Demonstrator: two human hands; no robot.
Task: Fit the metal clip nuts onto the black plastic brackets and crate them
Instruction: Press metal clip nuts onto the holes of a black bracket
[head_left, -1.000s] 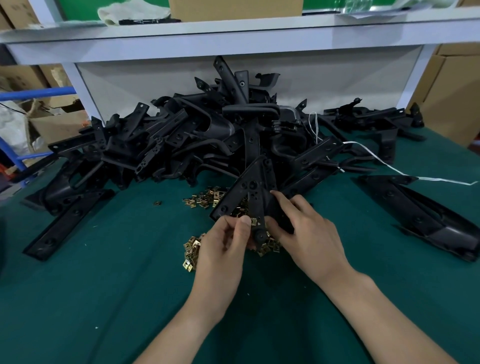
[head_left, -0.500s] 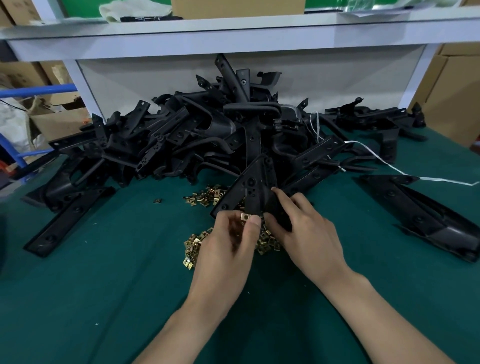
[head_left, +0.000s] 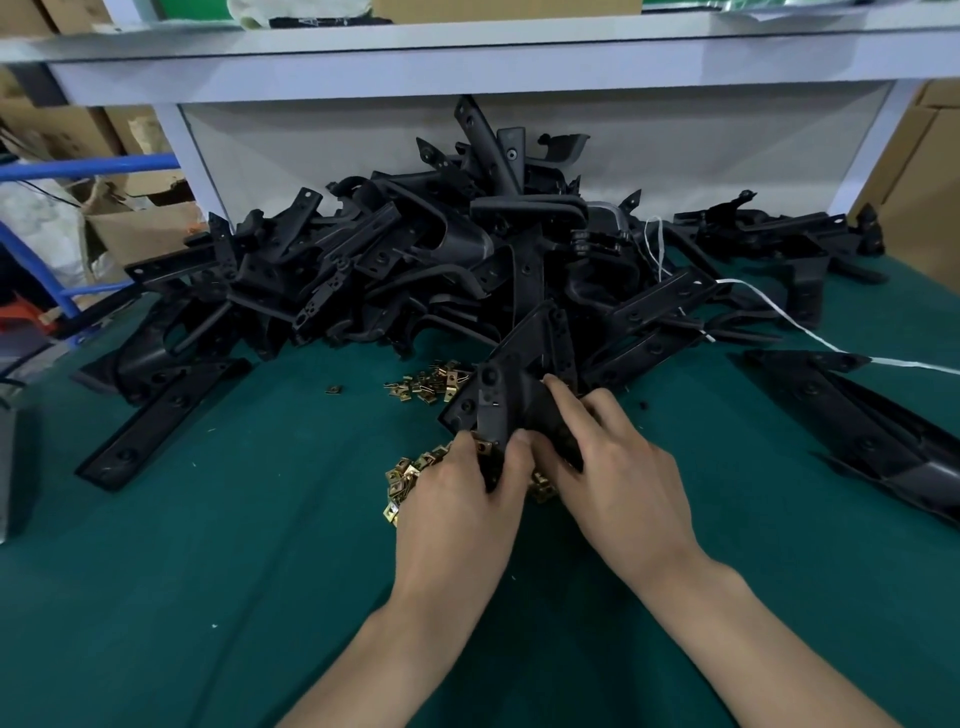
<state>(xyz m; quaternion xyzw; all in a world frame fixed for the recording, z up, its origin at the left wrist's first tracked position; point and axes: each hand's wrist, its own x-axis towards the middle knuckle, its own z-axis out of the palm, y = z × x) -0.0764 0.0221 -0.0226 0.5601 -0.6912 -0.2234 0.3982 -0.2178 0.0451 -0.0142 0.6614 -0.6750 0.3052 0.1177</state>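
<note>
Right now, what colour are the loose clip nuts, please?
The clip nuts are brassy gold; head view.

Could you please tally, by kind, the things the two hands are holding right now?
black bracket: 1, gripped by the right hand
clip nut: 1, pinched by the left hand against the bracket
Total: 2

**Premises: light-assembly factory workstation**

A green-covered workbench (head_left: 208, 571) carries a large loose heap of black plastic brackets (head_left: 415, 260), with brass-coloured clip nuts (head_left: 431, 382) scattered in quantity beside it. A white-painted shelf (head_left: 467, 67) spans above the bench. Cardboard cartons (head_left: 924, 182) stand at both sides. A blue tubular frame (head_left: 88, 169) stands at the left.
</note>
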